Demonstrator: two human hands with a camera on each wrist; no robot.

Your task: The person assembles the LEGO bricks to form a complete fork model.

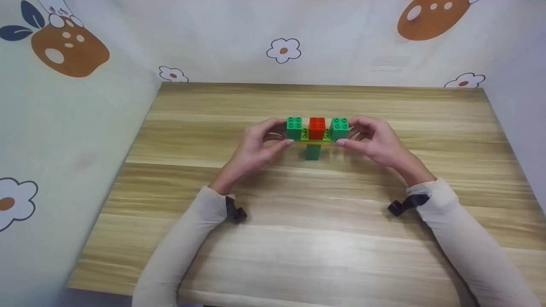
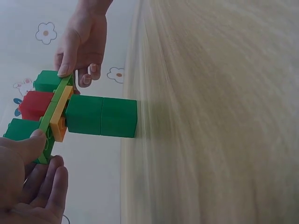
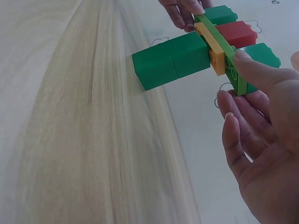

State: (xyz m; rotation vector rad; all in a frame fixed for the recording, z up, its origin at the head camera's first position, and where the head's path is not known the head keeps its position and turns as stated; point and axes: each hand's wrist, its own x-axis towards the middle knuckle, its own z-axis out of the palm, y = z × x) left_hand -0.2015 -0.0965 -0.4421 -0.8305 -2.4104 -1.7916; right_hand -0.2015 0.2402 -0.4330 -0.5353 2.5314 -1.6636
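Observation:
Both hands hold one toy-brick build between them, at the middle of the far half of the table. Two stacked green bricks (image 2: 102,115) form its stem. Above these sit a flat yellow-orange brick (image 3: 210,48) and a light green layer (image 2: 53,105). A red brick (image 1: 317,128) stands on top in the middle, with a green brick (image 1: 294,128) at the left end and another green brick (image 1: 339,128) at the right. My left hand (image 1: 261,141) pinches the left end; my right hand (image 1: 377,140) pinches the right end. Whether the stem's base touches the table is unclear.
The wood-grain table (image 1: 298,247) ends at a patterned wall (image 1: 222,38) at the back, with walls on the left and right too. Black straps (image 1: 409,204) circle both sleeve cuffs.

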